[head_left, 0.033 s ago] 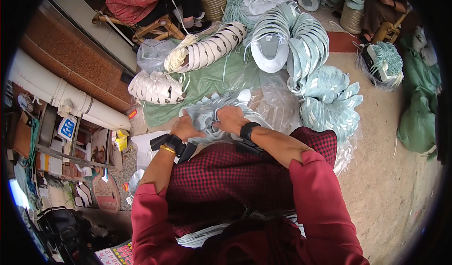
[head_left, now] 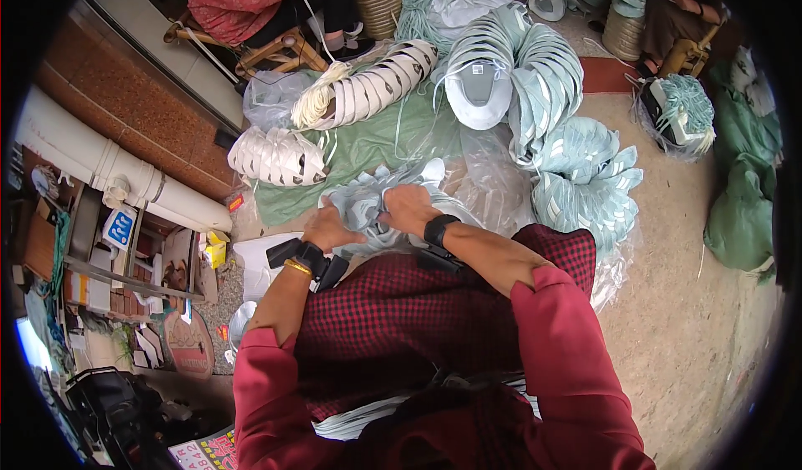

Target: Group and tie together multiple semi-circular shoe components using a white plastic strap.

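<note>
Just beyond my lap lies a heap of pale blue shoe uppers (head_left: 426, 172), nested and partly crumpled. My left hand (head_left: 331, 229) is at the heap's near left side, thumb raised and fingers curving around the edge of one upper. Across from it, my right hand (head_left: 409, 208) is closed in a pinch on the same pale blue material; its fingertips are partly hidden. Both wrists carry black straps with dark devices. A red-and-black checked cloth (head_left: 409, 311) covers my lap below the hands.
Ahead stand curved stacks of pale blue uppers (head_left: 547, 86) and white uppers (head_left: 384, 86) on green sheeting (head_left: 409, 136). Clear plastic (head_left: 493, 177) lies beside my work. Two seated people are farther off. A white pipe (head_left: 125, 169) and cluttered shelf (head_left: 125, 261) line the left; green sacks (head_left: 739, 219) stand right.
My right hand has shifted very slightly left over the uppers. My left hand stays almost in place, and the surroundings look the same.
</note>
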`<state>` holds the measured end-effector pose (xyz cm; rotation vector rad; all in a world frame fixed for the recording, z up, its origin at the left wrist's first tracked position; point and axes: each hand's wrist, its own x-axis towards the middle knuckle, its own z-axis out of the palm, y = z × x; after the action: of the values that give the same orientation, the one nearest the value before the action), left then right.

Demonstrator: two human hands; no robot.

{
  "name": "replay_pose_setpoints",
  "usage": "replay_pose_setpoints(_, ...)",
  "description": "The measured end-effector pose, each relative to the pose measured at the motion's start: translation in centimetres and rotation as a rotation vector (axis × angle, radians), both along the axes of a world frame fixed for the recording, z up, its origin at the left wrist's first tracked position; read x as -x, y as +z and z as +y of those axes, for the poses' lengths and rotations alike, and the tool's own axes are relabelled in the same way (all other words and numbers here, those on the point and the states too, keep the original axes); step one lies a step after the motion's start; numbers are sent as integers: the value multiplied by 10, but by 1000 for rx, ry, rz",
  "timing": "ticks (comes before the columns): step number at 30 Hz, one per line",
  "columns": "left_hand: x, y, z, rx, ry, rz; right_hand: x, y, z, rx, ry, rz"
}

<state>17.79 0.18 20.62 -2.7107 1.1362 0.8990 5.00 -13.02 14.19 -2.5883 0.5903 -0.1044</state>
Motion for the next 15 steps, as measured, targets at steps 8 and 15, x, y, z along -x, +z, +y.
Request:
replay_pose_setpoints(8, -15, -43, 31, 41, 21, 471, -52, 79, -34, -670, -311, -480)
replay_pose_setpoints(15, 17, -70, -31, 1011, -86, 917, -62, 188, -3, 143, -49, -785)
